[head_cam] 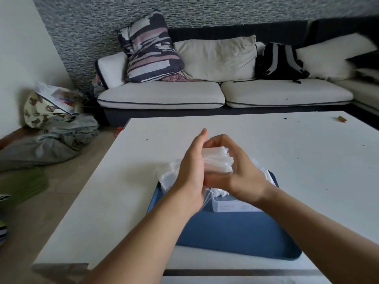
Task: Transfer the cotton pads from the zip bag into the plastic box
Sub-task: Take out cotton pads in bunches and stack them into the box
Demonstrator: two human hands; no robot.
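Both hands — left hand (189, 171), right hand (235, 171) — grip cotton pads (218, 160), hiding plastic box (231, 204).

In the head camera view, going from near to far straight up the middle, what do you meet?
Blue tray → plastic box → stack of cotton pads, held between the left hand and right hand → bare white table → sofa → patterned wall.
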